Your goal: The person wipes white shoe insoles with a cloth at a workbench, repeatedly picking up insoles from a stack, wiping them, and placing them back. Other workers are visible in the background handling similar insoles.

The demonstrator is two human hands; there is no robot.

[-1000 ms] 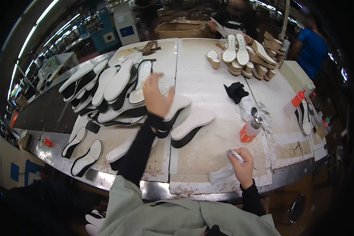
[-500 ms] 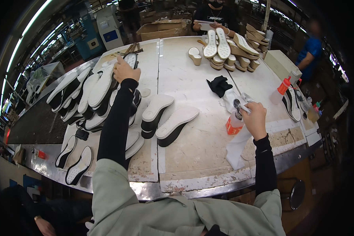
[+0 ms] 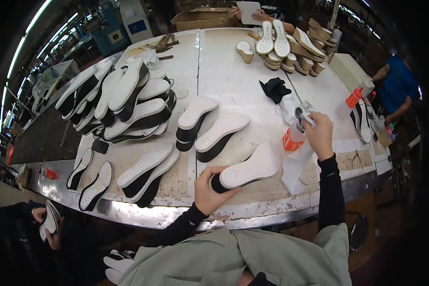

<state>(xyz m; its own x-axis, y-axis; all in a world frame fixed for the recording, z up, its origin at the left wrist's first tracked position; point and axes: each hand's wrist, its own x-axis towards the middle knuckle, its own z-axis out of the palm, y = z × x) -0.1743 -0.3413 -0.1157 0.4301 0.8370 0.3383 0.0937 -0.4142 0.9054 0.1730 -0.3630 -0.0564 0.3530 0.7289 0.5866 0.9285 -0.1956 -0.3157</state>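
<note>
My left hand (image 3: 209, 190) grips the heel end of a wedge shoe sole (image 3: 252, 167), white on top with a black side, held over the near edge of the table. Its toe end points right, toward a clear bottle (image 3: 293, 139) with an orange-red label. My right hand (image 3: 321, 133) is closed on a white-handled tool (image 3: 310, 121) at the bottle's mouth; the tool's working end cannot be made out. Just beyond my left hand lie two more wedge soles (image 3: 224, 133), (image 3: 198, 114), and another pair (image 3: 147, 168) rests to its left.
A heap of black-and-white soles (image 3: 128, 95) covers the left side. Tan wedge soles (image 3: 291, 52) are stacked at the back right. Black cloth (image 3: 274, 89), a red-capped bottle (image 3: 352, 100) and a hammer (image 3: 166, 45) lie around the table (image 3: 233, 66). Other people work nearby.
My left hand has come from the heap at the far left to the near edge, bringing a sole. My right hand stays at the bottle with the white-handled tool.
</note>
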